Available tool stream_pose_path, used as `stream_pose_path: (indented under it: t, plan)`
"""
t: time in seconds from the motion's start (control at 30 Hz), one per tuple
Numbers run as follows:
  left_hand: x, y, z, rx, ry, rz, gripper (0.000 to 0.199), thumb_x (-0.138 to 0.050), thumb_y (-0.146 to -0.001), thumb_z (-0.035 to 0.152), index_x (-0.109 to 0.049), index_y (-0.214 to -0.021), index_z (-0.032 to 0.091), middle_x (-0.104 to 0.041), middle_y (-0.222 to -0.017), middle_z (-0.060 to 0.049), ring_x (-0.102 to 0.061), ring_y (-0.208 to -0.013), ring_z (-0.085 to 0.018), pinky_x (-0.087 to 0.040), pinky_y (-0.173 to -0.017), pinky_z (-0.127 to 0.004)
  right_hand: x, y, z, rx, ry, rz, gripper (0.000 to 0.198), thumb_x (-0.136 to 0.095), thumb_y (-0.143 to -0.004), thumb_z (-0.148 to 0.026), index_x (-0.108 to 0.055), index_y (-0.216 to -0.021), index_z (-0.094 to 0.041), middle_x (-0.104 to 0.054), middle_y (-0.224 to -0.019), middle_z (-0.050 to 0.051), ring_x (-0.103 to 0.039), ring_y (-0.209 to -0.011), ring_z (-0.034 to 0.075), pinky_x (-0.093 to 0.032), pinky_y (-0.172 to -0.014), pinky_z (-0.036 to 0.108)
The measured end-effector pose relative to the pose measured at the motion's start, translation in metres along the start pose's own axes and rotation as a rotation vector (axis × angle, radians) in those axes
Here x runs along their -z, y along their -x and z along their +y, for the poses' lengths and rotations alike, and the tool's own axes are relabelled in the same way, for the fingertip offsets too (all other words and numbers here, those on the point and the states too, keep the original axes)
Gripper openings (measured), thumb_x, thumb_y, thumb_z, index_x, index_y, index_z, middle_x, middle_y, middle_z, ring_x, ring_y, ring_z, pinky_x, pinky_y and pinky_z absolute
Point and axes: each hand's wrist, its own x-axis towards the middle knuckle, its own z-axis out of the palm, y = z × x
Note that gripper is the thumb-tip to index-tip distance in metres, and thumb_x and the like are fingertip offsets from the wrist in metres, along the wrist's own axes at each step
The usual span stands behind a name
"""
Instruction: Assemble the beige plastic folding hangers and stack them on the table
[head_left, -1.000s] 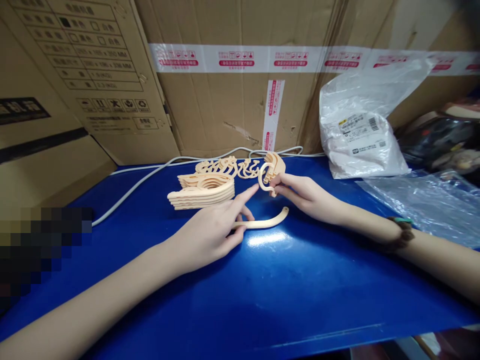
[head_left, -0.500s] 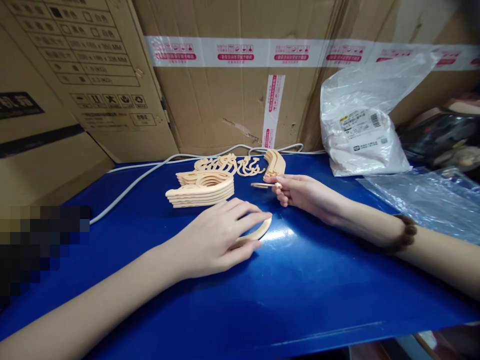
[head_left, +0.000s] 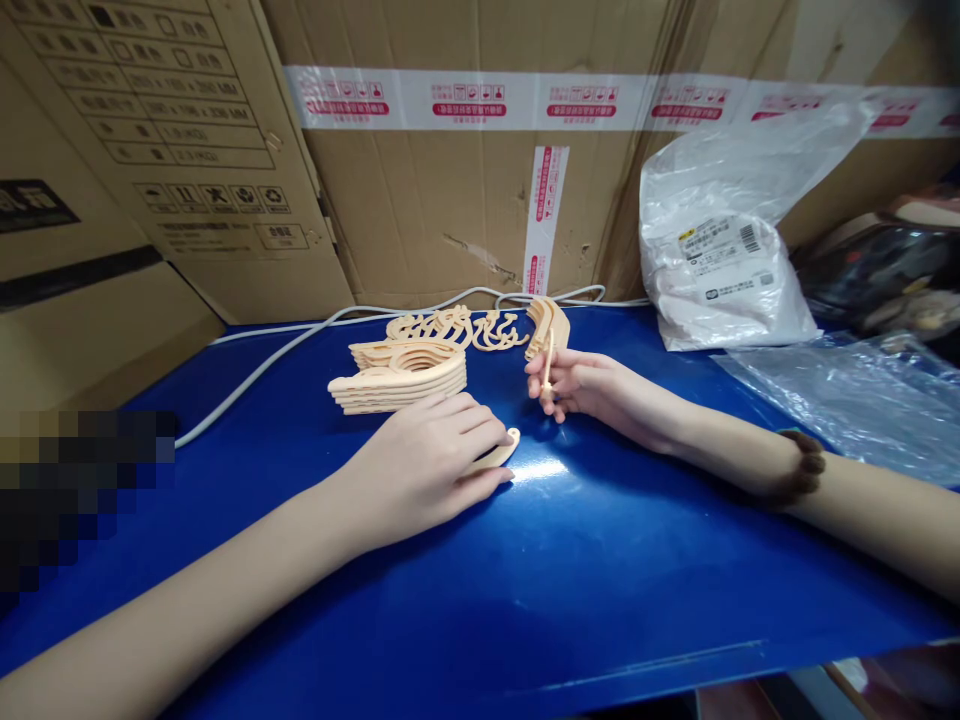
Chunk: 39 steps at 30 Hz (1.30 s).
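In the head view my left hand (head_left: pixel 427 465) is closed around a curved beige hanger arm (head_left: pixel 493 459), low over the blue table. The arm's rounded tip with a small hole sticks out past my fingers; the rest is hidden under the hand. My right hand (head_left: pixel 592 385) pinches a slim beige hanger hook (head_left: pixel 550 355), held roughly upright. Just beyond my left hand rises a neat stack of beige hanger pieces (head_left: pixel 405 385). Loose beige hooks (head_left: pixel 499 332) lie behind it, and nested curved arms (head_left: pixel 551 318) are behind my right hand.
Cardboard boxes (head_left: pixel 450 210) wall off the back and left of the blue table (head_left: pixel 480 620). A grey cable (head_left: pixel 262 385) runs along the rear. At right stand a white plastic bag (head_left: pixel 727 270) and a flat clear plastic sheet (head_left: pixel 847 390).
My right hand has turned the hook from lying flat to upright. My left hand has drawn slightly left with the hanger arm, its fingers closer around it.
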Motion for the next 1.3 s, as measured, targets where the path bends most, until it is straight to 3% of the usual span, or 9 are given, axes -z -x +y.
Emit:
stream_pose_path:
  t: [0.13, 0.33, 0.57, 0.87, 1.13, 1.3]
  plan:
    - [-0.0026, 0.0006, -0.0005, 0.006, -0.016, 0.006, 0.020, -0.046, -0.096, 0.030, -0.062, -0.097, 0.017, -0.066, -0.093, -0.003, -0.059, -0.087, -0.018, -0.041, -0.078, -0.031, -0.0015, -0.0017, -0.0005, -0.026, 0.006, 0.038, 0.015, -0.059, -0.081, -0.025, -0.064, -0.090, -0.015, -0.061, -0.081, 0.003, -0.054, -0.068, 0.012, -0.044, -0.063, 0.026]
    - [-0.0019, 0.0006, -0.0009, 0.038, -0.012, -0.019, 0.022, -0.048, -0.096, 0.034, -0.060, -0.104, 0.018, -0.064, -0.098, -0.003, -0.058, -0.090, -0.019, -0.041, -0.078, -0.032, 0.0010, -0.0001, 0.0013, 0.015, 0.136, -0.003, 0.024, -0.062, -0.086, -0.037, -0.071, -0.088, -0.014, -0.060, -0.082, 0.003, -0.051, -0.070, 0.010, -0.041, -0.068, 0.027]
    - [-0.0022, 0.0013, -0.0009, 0.161, 0.022, -0.029, 0.028, -0.051, -0.092, 0.042, -0.058, -0.103, 0.018, -0.060, -0.095, -0.004, -0.057, -0.087, -0.020, -0.042, -0.074, -0.032, 0.0000, 0.0018, 0.0034, 0.051, 0.208, 0.004, 0.035, -0.055, -0.090, -0.044, -0.073, -0.102, -0.015, -0.031, -0.067, -0.004, -0.029, -0.059, 0.008, -0.024, -0.051, 0.024]
    - [-0.0032, 0.0010, -0.0004, 0.183, 0.079, -0.059, 0.017, -0.047, -0.094, 0.032, -0.056, -0.090, 0.018, -0.059, -0.087, -0.002, -0.054, -0.078, -0.017, -0.038, -0.067, -0.029, -0.0033, 0.0010, 0.0004, 0.024, 0.145, 0.079, 0.028, -0.055, -0.087, -0.035, -0.073, -0.090, -0.014, -0.053, -0.076, 0.002, -0.044, -0.066, 0.012, -0.035, -0.060, 0.027]
    - [0.0000, 0.0006, 0.0016, 0.203, 0.117, -0.020, 0.012, -0.046, -0.090, 0.026, -0.053, -0.085, 0.018, -0.056, -0.072, 0.002, -0.049, -0.063, -0.013, -0.033, -0.057, -0.026, -0.0036, 0.0013, 0.0015, 0.030, 0.234, 0.134, 0.028, -0.056, -0.085, -0.037, -0.073, -0.089, -0.015, -0.047, -0.063, -0.002, -0.039, -0.061, 0.011, -0.028, -0.059, 0.028]
    - [0.0001, 0.0027, 0.0066, 0.275, 0.111, -0.084, 0.012, -0.041, -0.089, 0.026, -0.050, -0.090, 0.019, -0.053, -0.059, 0.005, -0.048, -0.048, -0.012, -0.026, -0.049, -0.024, -0.0033, -0.0006, 0.0027, 0.025, 0.190, 0.116, 0.024, -0.056, -0.084, -0.033, -0.068, -0.084, -0.013, -0.048, -0.060, -0.002, -0.038, -0.057, 0.010, -0.029, -0.057, 0.027]
